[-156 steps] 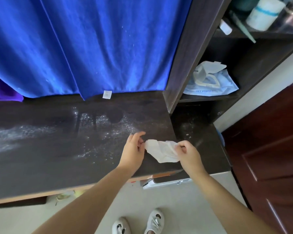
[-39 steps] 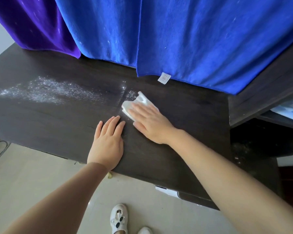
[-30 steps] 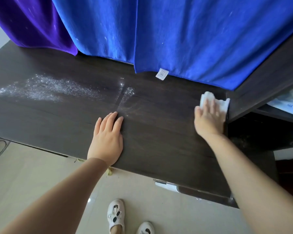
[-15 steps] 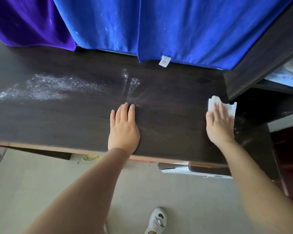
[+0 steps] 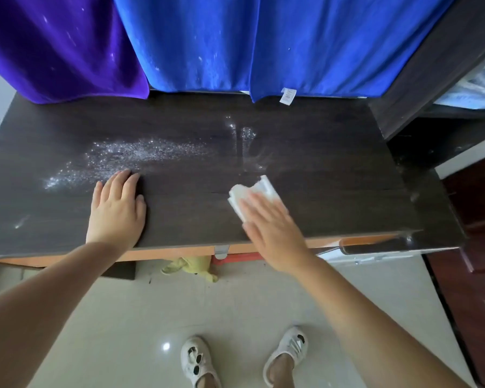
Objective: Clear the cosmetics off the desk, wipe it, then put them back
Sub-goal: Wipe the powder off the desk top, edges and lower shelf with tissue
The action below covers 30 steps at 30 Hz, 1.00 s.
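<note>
The dark wooden desk (image 5: 319,169) lies in front of me with no cosmetics on its top. My right hand (image 5: 272,228) presses flat on a folded white wipe (image 5: 249,191) near the desk's middle. Only the wipe's far half shows beyond my fingers. My left hand (image 5: 115,208) rests palm down on the desk to the left, fingers together, holding nothing. A patch of white powder (image 5: 129,155) is spread on the desk just beyond my left fingertips. A smaller streak of powder (image 5: 244,135) lies behind the wipe.
A blue cloth (image 5: 249,43) and a purple cloth (image 5: 59,46) hang along the back of the desk. A dark shelf unit (image 5: 431,65) stands at the right, a red-brown door (image 5: 476,247) beside it. A yellow object (image 5: 191,268) lies on the tiled floor under the desk's front edge.
My right hand has slid the wipe from the desk's right edge leftward to the middle. My left hand has shifted left along the desk, still flat.
</note>
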Each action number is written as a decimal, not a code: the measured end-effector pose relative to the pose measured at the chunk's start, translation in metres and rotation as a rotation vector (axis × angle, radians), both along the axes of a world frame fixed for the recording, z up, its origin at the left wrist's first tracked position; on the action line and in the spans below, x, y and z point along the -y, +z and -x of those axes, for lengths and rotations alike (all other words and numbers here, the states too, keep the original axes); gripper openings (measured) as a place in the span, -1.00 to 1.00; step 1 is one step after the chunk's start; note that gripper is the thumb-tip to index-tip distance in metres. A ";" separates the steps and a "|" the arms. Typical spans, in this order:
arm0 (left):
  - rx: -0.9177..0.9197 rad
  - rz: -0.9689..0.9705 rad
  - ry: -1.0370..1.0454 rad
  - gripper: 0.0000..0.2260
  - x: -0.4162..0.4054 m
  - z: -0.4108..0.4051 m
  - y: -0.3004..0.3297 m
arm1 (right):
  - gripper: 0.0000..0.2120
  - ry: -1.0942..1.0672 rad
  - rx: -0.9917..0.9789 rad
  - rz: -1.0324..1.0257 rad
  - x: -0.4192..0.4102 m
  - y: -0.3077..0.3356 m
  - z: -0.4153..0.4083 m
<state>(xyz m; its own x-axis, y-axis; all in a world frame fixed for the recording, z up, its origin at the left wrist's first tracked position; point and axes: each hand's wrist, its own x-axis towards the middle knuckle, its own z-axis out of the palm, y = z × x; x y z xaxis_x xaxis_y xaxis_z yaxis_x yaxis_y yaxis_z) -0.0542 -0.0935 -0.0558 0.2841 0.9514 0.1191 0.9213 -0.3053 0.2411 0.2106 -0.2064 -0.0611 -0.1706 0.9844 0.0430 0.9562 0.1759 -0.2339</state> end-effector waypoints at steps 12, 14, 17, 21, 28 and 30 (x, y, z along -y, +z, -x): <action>0.027 0.000 -0.008 -0.60 -0.001 0.001 -0.004 | -0.45 -0.194 0.013 0.030 -0.028 -0.014 0.099; 0.030 0.006 -0.003 -0.60 -0.001 0.001 -0.004 | -0.48 0.081 0.008 0.066 -0.016 -0.004 0.120; 0.034 -0.002 -0.009 -0.61 -0.001 0.002 -0.004 | -0.55 0.217 -0.028 0.019 -0.018 0.007 0.069; 0.020 -0.001 -0.011 -0.62 -0.001 0.002 -0.004 | -0.59 -0.390 0.082 -0.038 -0.023 0.003 -0.055; -0.002 0.007 0.002 -0.56 -0.002 0.001 -0.003 | -0.47 -0.604 -0.046 0.151 -0.088 -0.003 0.016; -0.003 0.017 0.006 -0.56 -0.001 0.001 -0.003 | -0.46 -0.200 -0.055 0.111 -0.080 -0.008 0.073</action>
<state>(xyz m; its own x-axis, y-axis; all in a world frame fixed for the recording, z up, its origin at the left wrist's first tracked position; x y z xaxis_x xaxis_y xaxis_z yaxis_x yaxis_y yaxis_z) -0.0551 -0.0921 -0.0590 0.2785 0.9550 0.1024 0.9238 -0.2955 0.2436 0.1379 -0.1265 -0.0690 0.0279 0.9976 -0.0637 0.9547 -0.0455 -0.2940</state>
